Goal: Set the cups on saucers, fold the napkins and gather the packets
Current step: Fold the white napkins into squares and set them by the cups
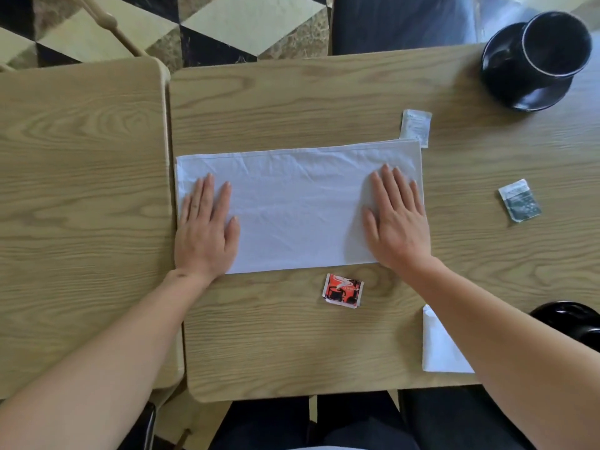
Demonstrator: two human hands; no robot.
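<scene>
White napkin lay half-folded; left hand and right hand, flat and spread, pressed its ends. Next probably came another fold.

The surface is pale tan with darker brown wood-grain lines. The napkin lying on it is plain white with a faint bluish cast, and a second napkin is white too. The cup and its saucer are glossy black. One packet is orange-red with black and white marks; another packet is white with grey print; a third packet is dark grey-green with a white top. The floor shows cream, black and speckled brown diamonds.
</scene>
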